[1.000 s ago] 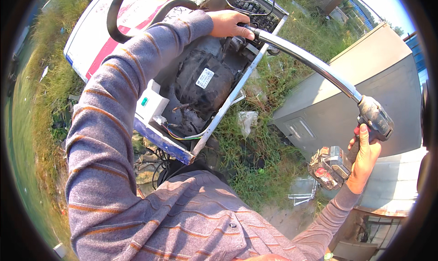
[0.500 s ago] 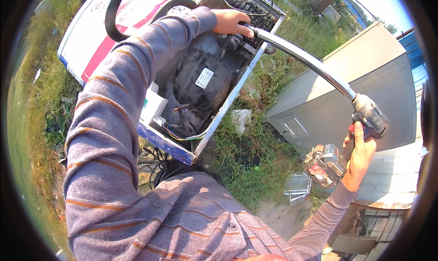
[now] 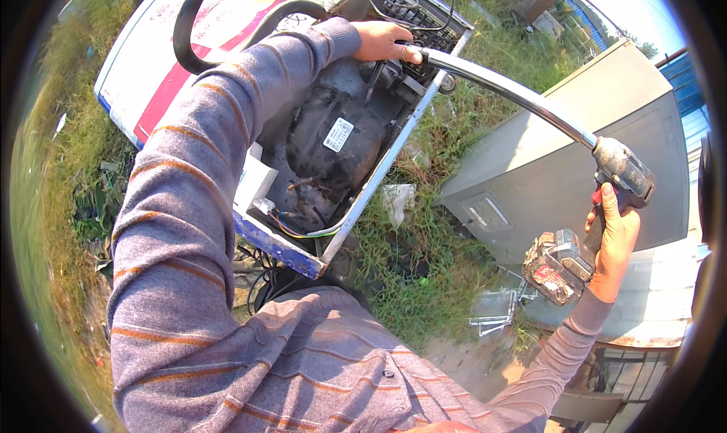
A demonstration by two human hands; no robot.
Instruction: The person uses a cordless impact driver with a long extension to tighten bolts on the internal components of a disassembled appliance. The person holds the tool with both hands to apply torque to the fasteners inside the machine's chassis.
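Observation:
In my right hand point(image 3: 617, 244) is the grip of a cordless impact wrench point(image 3: 625, 168), with its worn battery pack point(image 3: 559, 266) below. From its nose a long chrome extension bar point(image 3: 515, 96) reaches up and left. My left hand point(image 3: 379, 41) closes around the bar's far end, over the back compartment of an old white and red appliance. What the bar's tip touches is hidden by those fingers. A black compressor point(image 3: 333, 138) with a white label sits in this compartment, below my left hand. Thin coloured wires point(image 3: 291, 228) run by its near end.
A metal frame rail point(image 3: 386, 172) edges the compartment on the right. Beyond it, a grey cabinet point(image 3: 560, 160) lies on the grass. A thick black hose point(image 3: 184, 35) loops by my left arm. Black cables point(image 3: 265, 281) hang below the appliance's corner, and metal frames point(image 3: 494, 312) lie nearby.
My right hand and the impact wrench have shifted slightly right, and the battery pack has swung the same way. My left hand stays at the bar's far end.

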